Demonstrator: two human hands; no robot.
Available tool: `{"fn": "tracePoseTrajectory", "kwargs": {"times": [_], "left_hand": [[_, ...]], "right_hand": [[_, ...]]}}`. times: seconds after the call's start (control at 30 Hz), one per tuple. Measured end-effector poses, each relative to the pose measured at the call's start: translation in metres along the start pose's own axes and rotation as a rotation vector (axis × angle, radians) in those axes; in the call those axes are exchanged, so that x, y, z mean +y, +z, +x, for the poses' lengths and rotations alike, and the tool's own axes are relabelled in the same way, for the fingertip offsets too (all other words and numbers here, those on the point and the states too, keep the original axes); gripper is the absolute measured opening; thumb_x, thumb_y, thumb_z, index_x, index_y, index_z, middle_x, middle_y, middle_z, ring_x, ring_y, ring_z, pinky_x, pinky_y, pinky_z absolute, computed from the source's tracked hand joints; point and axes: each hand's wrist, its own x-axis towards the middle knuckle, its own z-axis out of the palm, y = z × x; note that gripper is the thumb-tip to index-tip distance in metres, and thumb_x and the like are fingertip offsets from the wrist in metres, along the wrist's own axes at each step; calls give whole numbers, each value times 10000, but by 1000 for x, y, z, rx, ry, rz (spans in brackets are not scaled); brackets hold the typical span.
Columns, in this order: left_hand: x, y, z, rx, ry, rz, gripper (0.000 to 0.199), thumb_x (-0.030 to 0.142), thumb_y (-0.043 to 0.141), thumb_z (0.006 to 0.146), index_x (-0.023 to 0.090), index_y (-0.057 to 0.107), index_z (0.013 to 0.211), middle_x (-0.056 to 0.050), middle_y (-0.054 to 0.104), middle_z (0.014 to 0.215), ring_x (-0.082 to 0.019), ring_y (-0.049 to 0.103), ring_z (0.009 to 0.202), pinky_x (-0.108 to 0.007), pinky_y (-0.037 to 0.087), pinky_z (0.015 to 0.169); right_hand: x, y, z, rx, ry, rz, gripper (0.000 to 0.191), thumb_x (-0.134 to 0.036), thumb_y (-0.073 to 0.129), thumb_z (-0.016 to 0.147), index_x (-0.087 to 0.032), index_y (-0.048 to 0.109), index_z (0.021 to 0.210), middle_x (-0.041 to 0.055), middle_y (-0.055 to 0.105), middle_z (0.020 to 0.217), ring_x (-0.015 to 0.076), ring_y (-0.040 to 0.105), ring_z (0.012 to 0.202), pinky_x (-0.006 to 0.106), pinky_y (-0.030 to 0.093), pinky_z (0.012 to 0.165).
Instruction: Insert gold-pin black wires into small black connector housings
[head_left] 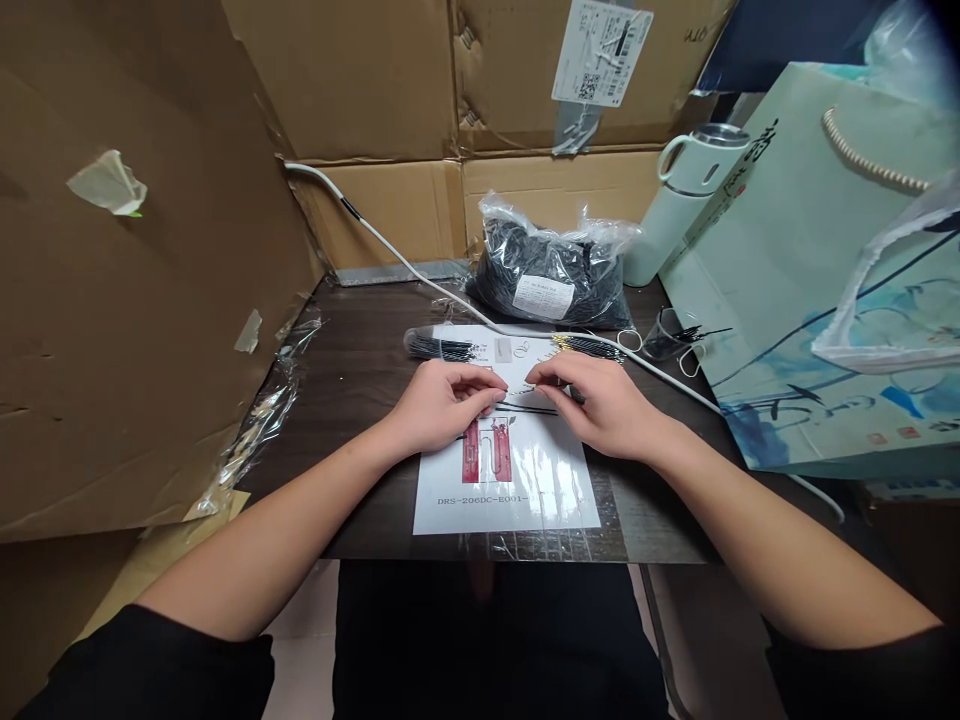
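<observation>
Over the printed sheet, my left hand [448, 402] and my right hand [600, 405] face each other with thumbs and forefingers pinched. Between the fingertips runs a short, thin dark wire [519, 393] with lighter specks; its exact kind is too small to make out. Just below it lie thin black wires [529, 408], partly hidden by my right hand. Behind my left hand is a bundle of black wires [446, 348] in clear plastic. A second bundle of black wires with gold-coloured ends [589, 346] lies behind my right hand.
A clear bag of black wires [551, 275] stands at the back, beside a pale green bottle [679, 205]. A white cable [405, 262] crosses the dark table [300, 375]. Right are a small cup [664, 338] and a paper bag [787, 300]. Cardboard [150, 300] walls the left.
</observation>
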Motion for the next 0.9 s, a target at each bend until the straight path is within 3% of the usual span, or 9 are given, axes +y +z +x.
{"fn": "tracePoseTrajectory", "kwargs": {"times": [0.17, 0.9], "left_hand": [[2, 2, -1, -22, 7, -18, 155, 264, 793, 936, 141, 847, 1015, -62, 782, 803, -144, 706, 687, -245, 559, 646], [6, 3, -1, 6, 54, 36, 177, 298, 791, 934, 146, 848, 1005, -70, 791, 837, -146, 671, 695, -258, 542, 638]], "right_hand": [[0, 1, 0, 9, -21, 4, 186, -204, 510, 1118, -214, 695, 1126, 86, 760, 1005, 233, 696, 901, 380, 546, 842], [-3, 0, 0, 0, -29, -27, 187, -171, 508, 1073, -213, 690, 1090, 98, 748, 981, 241, 687, 880, 381, 532, 794]]}}
